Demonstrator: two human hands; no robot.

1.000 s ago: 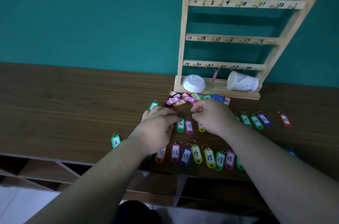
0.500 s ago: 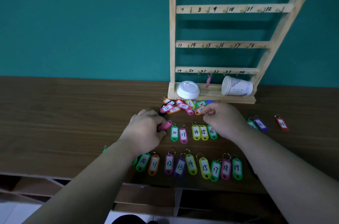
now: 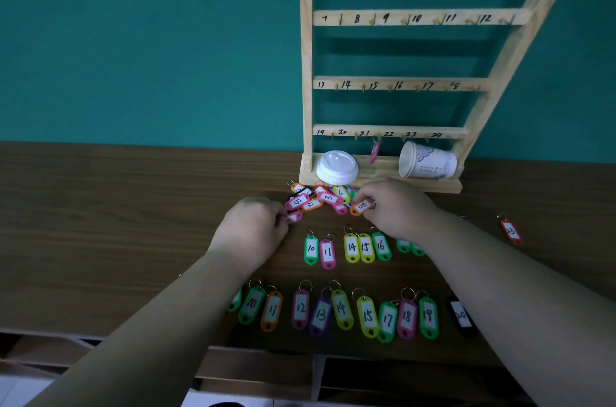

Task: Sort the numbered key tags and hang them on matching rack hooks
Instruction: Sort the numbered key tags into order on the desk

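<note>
Sorting was in hand: the left hand (image 3: 253, 233) pinched a pink plastic key tag (image 3: 294, 217) beside the unsorted heap of coloured tags (image 3: 321, 200) at the tabletop's (image 3: 133, 223) far edge, below the wooden hook rack (image 3: 393, 85); the right hand (image 3: 396, 206) gripped an orange tag numbered 8 (image 3: 360, 206). Next, each probably needed laying into the numbered rows (image 3: 346, 248) nearer the front edge.

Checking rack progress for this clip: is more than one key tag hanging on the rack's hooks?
No, only one pink key tag hangs on the wooden rack, from its bottom rail; every other visible hook is bare.
</note>
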